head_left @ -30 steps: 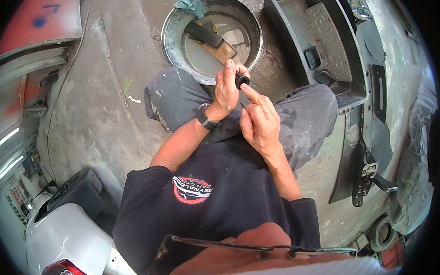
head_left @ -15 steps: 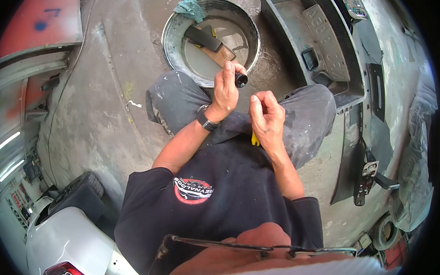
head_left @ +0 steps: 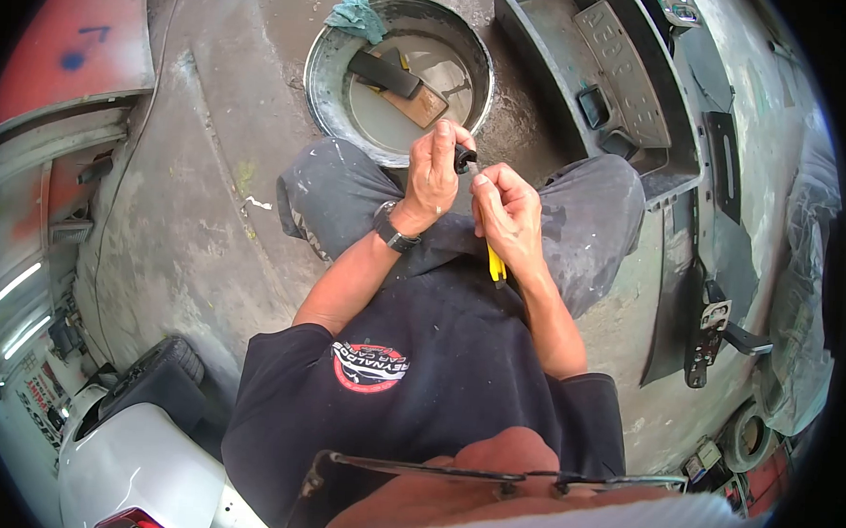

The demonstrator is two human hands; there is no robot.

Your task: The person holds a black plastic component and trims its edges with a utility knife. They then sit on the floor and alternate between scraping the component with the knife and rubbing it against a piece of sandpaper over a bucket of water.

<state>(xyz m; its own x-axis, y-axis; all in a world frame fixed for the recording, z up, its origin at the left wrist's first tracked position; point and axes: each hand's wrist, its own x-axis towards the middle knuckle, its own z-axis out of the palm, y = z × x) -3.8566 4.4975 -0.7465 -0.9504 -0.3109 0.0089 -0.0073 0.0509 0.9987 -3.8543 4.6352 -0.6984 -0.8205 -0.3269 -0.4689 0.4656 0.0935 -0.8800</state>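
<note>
fingers of the left hand (head_left: pixel 433 175) pinch a small black cylinder (head_left: pixel 463 158) above the knees. the right hand (head_left: pixel 508 216), curled round a yellow-handled tool (head_left: pixel 495 265), has closed in from apart and now touches the cylinder.

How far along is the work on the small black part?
Done: the small black part is picked up and sits in the left hand. In hand: the right hand, with a yellow-handled tool in its palm, fingers the part's end. Left: probably the fitting; the part is not mounted anywhere.
</note>
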